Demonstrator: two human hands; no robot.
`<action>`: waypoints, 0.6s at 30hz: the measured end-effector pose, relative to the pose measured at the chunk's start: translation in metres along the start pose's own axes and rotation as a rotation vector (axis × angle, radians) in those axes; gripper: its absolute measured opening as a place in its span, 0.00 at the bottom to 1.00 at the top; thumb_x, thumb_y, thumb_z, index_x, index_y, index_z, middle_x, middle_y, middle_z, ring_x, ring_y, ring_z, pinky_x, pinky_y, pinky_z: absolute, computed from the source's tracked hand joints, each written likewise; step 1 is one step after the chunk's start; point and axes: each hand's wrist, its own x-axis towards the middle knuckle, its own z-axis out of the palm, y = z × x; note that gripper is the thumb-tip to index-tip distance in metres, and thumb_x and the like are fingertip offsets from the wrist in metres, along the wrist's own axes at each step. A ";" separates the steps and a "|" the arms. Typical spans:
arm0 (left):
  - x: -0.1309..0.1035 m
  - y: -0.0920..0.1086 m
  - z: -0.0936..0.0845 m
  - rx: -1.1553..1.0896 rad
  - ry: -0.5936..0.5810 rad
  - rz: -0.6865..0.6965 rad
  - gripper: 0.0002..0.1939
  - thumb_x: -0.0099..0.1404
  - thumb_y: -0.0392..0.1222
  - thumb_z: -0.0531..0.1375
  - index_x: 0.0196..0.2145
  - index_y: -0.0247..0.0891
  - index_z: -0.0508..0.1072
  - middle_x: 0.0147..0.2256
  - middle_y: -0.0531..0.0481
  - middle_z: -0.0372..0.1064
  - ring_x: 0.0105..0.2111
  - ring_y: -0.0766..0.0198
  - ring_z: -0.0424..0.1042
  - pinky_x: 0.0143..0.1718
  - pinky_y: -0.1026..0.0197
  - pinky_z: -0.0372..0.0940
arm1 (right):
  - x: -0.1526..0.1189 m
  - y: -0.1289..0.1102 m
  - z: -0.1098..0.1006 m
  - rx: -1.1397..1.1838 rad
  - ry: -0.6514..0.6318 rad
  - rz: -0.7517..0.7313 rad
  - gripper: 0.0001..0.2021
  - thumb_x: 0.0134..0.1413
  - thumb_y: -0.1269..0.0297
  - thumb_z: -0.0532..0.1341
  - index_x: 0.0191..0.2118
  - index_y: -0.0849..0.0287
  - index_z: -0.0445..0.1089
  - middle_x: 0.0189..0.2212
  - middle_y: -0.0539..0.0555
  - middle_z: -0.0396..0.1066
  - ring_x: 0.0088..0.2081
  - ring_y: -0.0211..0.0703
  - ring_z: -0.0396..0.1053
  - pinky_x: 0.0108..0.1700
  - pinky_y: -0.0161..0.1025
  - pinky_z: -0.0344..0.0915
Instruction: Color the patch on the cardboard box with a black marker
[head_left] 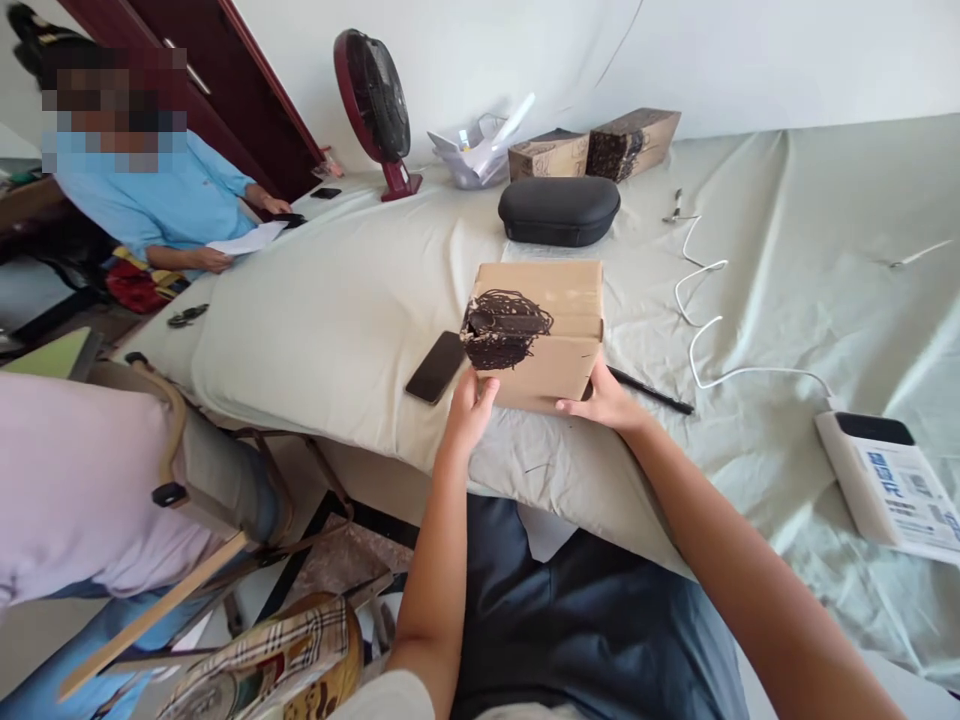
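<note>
Both my hands grip a brown cardboard box (566, 300) at its near lower edge, over the cloth-covered table. Dark brown scribbled marking covers the box's left corner. My left hand (471, 400) has its thumb on the near face, fingers hidden beneath or behind the box. At the right near corner, my right hand (604, 400) holds on with its thumb along the front. A black phone (436, 367) lies flat just left of the box. To the right, a black pen-like stick (652, 390) sticks out from behind my right hand. Behind the box rests a black zipped case (559, 211).
Two marked cardboard boxes (634, 145), a bag of papers (476, 150) and a red fan (379, 110) stand along the wall. A white cable (694, 320) runs to a power bank (889, 480) at right. People sit at left, one holding paper (247, 238).
</note>
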 end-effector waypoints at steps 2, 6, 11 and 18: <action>0.010 -0.003 -0.021 0.111 -0.008 -0.009 0.28 0.79 0.61 0.49 0.57 0.42 0.80 0.59 0.38 0.79 0.63 0.48 0.75 0.68 0.46 0.66 | 0.001 0.003 0.000 -0.017 -0.011 0.004 0.75 0.47 0.34 0.77 0.83 0.47 0.22 0.84 0.60 0.29 0.83 0.71 0.31 0.80 0.75 0.38; 0.033 -0.010 -0.054 0.419 0.009 -0.135 0.25 0.73 0.53 0.63 0.63 0.43 0.78 0.68 0.36 0.71 0.70 0.37 0.64 0.74 0.36 0.53 | 0.003 0.008 0.002 -0.001 0.012 -0.024 0.76 0.46 0.35 0.77 0.82 0.43 0.20 0.84 0.57 0.26 0.83 0.71 0.29 0.81 0.73 0.36; 0.057 -0.006 -0.071 0.684 -0.071 -0.461 0.42 0.60 0.56 0.74 0.68 0.40 0.71 0.65 0.27 0.70 0.67 0.30 0.68 0.67 0.40 0.62 | 0.005 0.010 0.002 0.034 0.036 -0.030 0.75 0.47 0.36 0.78 0.82 0.43 0.22 0.84 0.58 0.29 0.83 0.71 0.32 0.81 0.72 0.36; 0.060 -0.004 -0.076 0.462 0.094 -0.621 0.36 0.52 0.45 0.76 0.55 0.32 0.71 0.58 0.18 0.74 0.64 0.27 0.73 0.62 0.37 0.67 | 0.006 0.012 0.003 0.050 0.065 -0.032 0.73 0.46 0.37 0.79 0.83 0.43 0.27 0.84 0.59 0.36 0.82 0.73 0.38 0.81 0.74 0.38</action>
